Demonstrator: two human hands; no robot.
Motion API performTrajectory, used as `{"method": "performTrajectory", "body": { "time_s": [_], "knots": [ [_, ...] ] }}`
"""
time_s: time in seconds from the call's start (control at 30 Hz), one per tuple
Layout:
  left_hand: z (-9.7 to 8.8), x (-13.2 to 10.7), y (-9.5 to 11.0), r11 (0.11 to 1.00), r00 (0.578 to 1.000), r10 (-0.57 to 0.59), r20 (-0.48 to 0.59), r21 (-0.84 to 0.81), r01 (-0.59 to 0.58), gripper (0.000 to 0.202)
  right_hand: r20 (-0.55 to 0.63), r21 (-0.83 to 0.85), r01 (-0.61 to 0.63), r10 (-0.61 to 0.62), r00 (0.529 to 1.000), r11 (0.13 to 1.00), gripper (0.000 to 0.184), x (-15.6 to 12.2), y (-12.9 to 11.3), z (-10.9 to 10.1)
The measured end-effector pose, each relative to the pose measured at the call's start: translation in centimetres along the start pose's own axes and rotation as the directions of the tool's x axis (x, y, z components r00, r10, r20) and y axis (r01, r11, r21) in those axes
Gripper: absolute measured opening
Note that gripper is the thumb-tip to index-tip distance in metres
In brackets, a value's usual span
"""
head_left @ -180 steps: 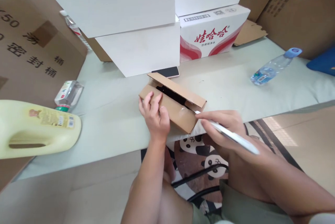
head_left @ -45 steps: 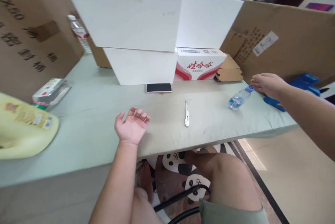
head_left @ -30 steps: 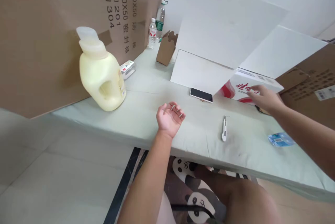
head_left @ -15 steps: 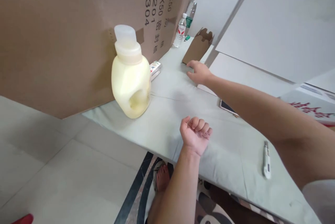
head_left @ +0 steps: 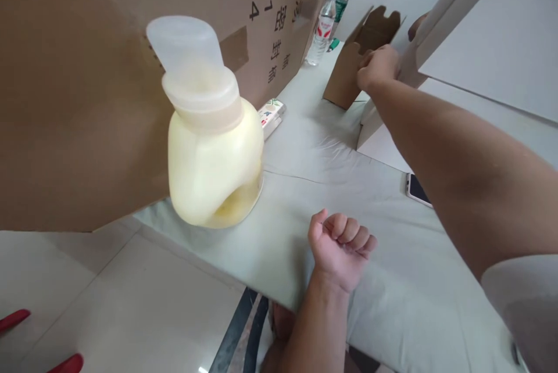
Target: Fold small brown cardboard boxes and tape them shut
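My right hand [head_left: 380, 68] reaches to the back of the table. Its fingers are closed on the edge of a small open cardboard box [head_left: 342, 79], which leans with its notched flaps up. My left hand [head_left: 342, 248] hovers by the front edge, palm up. Its fingers are curled, with nothing visible in them. To its left stands a large pale-yellow detergent bottle [head_left: 209, 158] with a translucent cap and a moulded handle.
A huge printed carton [head_left: 87, 100] stands behind the bottle. Two clear water bottles [head_left: 322, 30] and a small white packet [head_left: 271, 116] are beside it. White panels [head_left: 492, 42] rise at right, near a phone [head_left: 417, 189]. Pale cloth covers the table [head_left: 296, 198].
My right hand has moved farther back and closed on the small cardboard box, which now stands more upright. The view has shifted closer to the detergent bottle. My left hand stays curled.
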State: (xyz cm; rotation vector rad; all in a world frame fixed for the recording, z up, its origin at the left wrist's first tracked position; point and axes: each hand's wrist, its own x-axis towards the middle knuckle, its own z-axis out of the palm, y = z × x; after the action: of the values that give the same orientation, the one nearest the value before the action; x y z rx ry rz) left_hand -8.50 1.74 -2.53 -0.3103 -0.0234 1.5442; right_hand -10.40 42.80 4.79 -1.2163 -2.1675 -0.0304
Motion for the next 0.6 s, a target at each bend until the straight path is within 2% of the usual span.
{"method": "performTrajectory", "body": {
  "time_s": [0.07, 0.1, 0.17, 0.2, 0.23, 0.27, 0.3, 0.33, 0.37, 0.4, 0.43, 0.47, 0.5, 0.57, 0.6],
  "knots": [
    [0.3, -0.2, -0.3, 0.999, 0.999, 0.024, -0.033, 0.026, -0.023, 0.048, 0.004, 0.028, -0.103, 0.103, 0.995, 0.994, 0.013, -1.6, -1.7, -0.7],
    [0.4, -0.3, -0.3, 0.998, 0.997, 0.051, -0.058, 0.051, -0.048, 0.046, 0.004, 0.053, -0.1, 0.1, 0.995, 0.994, 0.014, -2.8, -2.9, -1.4],
    [0.6, -0.5, -0.4, 0.978, 0.975, 0.171, -0.14, 0.145, -0.15, 0.041, 0.002, 0.091, -0.012, 0.012, 1.0, 0.996, 0.011, -6.1, -5.2, -3.7],
    [0.6, -0.5, -0.4, 0.946, 0.939, 0.281, -0.199, 0.222, -0.236, 0.038, -0.004, 0.1, 0.04, -0.04, 0.999, 0.994, 0.011, -8.4, -6.1, -5.3],
    [0.6, -0.6, -0.3, 0.883, 0.865, 0.428, -0.263, 0.328, -0.337, 0.036, -0.034, 0.111, 0.107, -0.104, 0.994, 0.988, 0.012, -11.0, -6.9, -7.2],
    [0.5, -0.7, -0.2, 0.77, 0.726, 0.609, -0.319, 0.459, -0.443, 0.031, -0.069, 0.121, 0.172, -0.164, 0.984, 0.978, 0.014, -14.1, -7.3, -9.4],
    [0.4, -0.8, -0.2, 0.614, 0.547, 0.773, -0.322, 0.596, -0.518, 0.026, -0.108, 0.126, 0.222, -0.209, 0.972, 0.967, 0.017, -17.4, -7.5, -11.9],
    [0.2, -1.0, -0.1, 0.436, 0.397, 0.887, -0.235, 0.709, -0.554, 0.02, -0.148, 0.123, 0.258, -0.239, 0.96, 0.958, 0.019, -20.9, -7.3, -14.6],
    [0.1, -1.2, -0.1, 0.269, 0.298, 0.948, -0.115, 0.789, -0.552, 0.015, -0.192, 0.122, 0.282, -0.256, 0.947, 0.952, 0.019, -24.6, -6.8, -17.4],
    [0.0, -1.5, -0.2, 0.15, 0.239, 0.971, -0.019, 0.824, -0.547, 0.011, -0.237, 0.122, 0.3, -0.266, 0.934, 0.946, 0.02, -28.1, -6.0, -20.2],
    [0.0, -1.9, -0.5, 0.08, 0.227, 0.972, 0.054, 0.838, -0.54, 0.011, -0.287, 0.125, 0.316, -0.27, 0.919, 0.94, 0.021, -31.6, -4.9, -22.8],
    [-0.1, -2.2, -0.9, 0.013, 0.252, 0.956, 0.149, 0.839, -0.544, 0.016, -0.343, 0.126, 0.32, -0.262, 0.902, 0.939, 0.023, -34.8, -3.7, -25.1],
    [-0.1, -2.5, -1.5, -0.03, 0.323, 0.913, 0.25, 0.83, -0.556, 0.022, -0.395, 0.121, 0.318, -0.249, 0.884, 0.94, 0.026, -37.8, -2.4, -27.0],
    [-0.1, -2.8, -3.1, -0.037, 0.55, 0.718, 0.427, 0.811, -0.583, 0.035, -0.455, 0.133, 0.291, -0.203, 0.867, 0.947, 0.029, -42.9, 0.1, -29.5],
    [-0.2, -2.9, -4.2, -0.015, 0.655, 0.58, 0.485, 0.809, -0.587, 0.041, -0.446, 0.19, 0.215, -0.111, 0.888, 0.958, 0.026, -44.9, 1.3, -30.0]
  ]
}}
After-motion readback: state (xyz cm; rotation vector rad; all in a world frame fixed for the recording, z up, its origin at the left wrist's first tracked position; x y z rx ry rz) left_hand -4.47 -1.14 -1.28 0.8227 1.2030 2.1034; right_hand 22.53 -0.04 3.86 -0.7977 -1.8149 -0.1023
